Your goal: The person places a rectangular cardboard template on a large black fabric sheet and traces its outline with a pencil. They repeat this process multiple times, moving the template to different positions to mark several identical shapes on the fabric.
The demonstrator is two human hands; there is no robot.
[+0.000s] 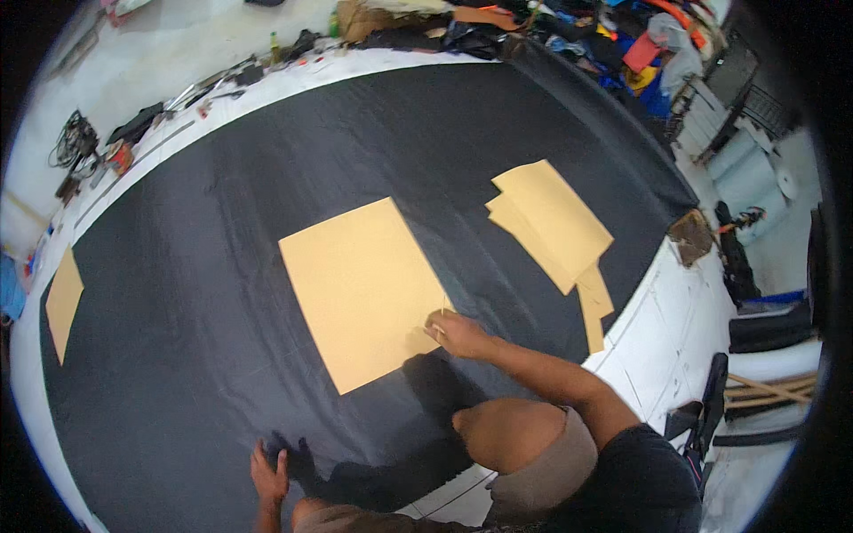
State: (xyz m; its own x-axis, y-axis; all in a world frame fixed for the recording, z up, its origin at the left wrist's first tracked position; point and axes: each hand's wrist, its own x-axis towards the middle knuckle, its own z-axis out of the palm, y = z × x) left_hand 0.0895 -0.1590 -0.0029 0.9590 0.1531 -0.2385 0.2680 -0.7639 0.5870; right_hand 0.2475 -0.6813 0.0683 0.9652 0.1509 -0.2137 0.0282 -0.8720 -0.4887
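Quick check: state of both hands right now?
Left hand: open and empty, fingers apart, by the black sheet.
Right hand: closed on a thin, pen-like tool at the tan sheet's right edge.

From where I stand, I cannot read any word, number or sign. The large yellow sheet (355,284) shows to me a plain face, without letters that I can make out, and the overlapping yellow sheets (555,218) at the right are the same for my eyes. The reddish can (118,158) at the far left is too small and too blurred for reading its side. Also the green bottle (275,47) at the back is too small for this, and on the colourful heap (644,53) I can distinguish colours only, not lettering.
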